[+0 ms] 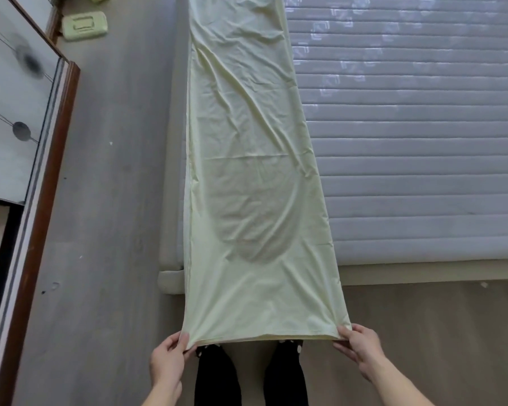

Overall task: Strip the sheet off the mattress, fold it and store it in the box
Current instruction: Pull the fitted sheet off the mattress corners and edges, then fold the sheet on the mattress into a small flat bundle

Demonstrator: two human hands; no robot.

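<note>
Pale yellow sheet [247, 159], folded into a long strip, lies along the bare mattress [408, 142] from 12 to 6 o'clock. Left hand [167, 361] and right hand [361, 348] each pinch a near corner.

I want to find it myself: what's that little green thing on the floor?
Start at the mattress, then cross the grey floor leftward to the top corner. By the wooden frame lies a pale green box, rectangular and rounded, unlike the long sheet.
</note>
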